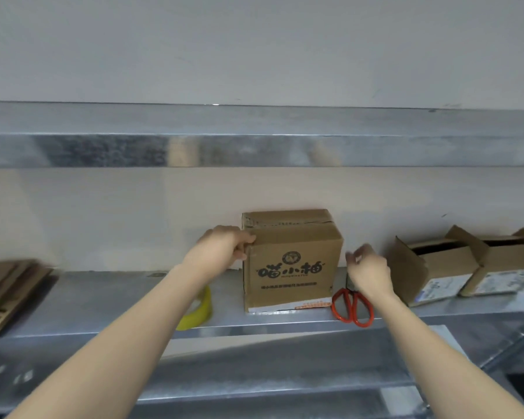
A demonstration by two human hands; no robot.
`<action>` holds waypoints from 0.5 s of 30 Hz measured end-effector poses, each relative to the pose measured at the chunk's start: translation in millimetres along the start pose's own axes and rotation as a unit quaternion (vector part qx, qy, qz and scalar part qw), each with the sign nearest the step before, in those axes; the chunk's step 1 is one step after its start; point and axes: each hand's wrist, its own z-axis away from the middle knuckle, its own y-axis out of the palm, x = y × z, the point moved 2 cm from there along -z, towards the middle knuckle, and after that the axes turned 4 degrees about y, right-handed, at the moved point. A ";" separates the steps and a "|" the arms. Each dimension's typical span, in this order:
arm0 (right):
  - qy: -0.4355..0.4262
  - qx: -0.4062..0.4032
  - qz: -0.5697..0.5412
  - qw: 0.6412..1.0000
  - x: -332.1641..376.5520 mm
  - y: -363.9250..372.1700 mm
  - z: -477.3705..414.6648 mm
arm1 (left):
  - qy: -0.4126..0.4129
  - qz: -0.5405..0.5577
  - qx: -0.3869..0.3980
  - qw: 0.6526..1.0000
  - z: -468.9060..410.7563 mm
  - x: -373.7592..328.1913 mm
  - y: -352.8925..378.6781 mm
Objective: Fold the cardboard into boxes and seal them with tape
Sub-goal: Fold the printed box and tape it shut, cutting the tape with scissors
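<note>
So, what I see rn:
L hand [224,246]: grips box [294,261] left edge
R hand [369,272]: fingers curled above scissors [352,309], can't tell if holding anything
Tape roll [200,309]: left of box

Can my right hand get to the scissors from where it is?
Probably yes: the right hand is just above the scissors lying on the shelf beside the box, with nothing between them.

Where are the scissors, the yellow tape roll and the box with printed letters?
scissors [352,306], head view, where the red handles meet.
yellow tape roll [201,309], head view, its outer side.
printed box [294,267], head view, its front face.
</note>
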 end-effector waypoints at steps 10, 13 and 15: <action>-0.044 0.114 -0.032 0.992 82.6 -9.0 -9.7 | 0.226 -0.178 -0.095 0.953 -11.0 8.2 10.3; -0.037 0.106 -0.001 0.994 84.0 -8.6 -14.4 | 0.241 -0.143 -0.136 0.950 -9.1 10.6 17.0; -0.020 0.126 -0.033 0.991 89.1 -15.7 -18.9 | 0.171 -0.027 -0.138 0.975 -8.6 8.2 8.4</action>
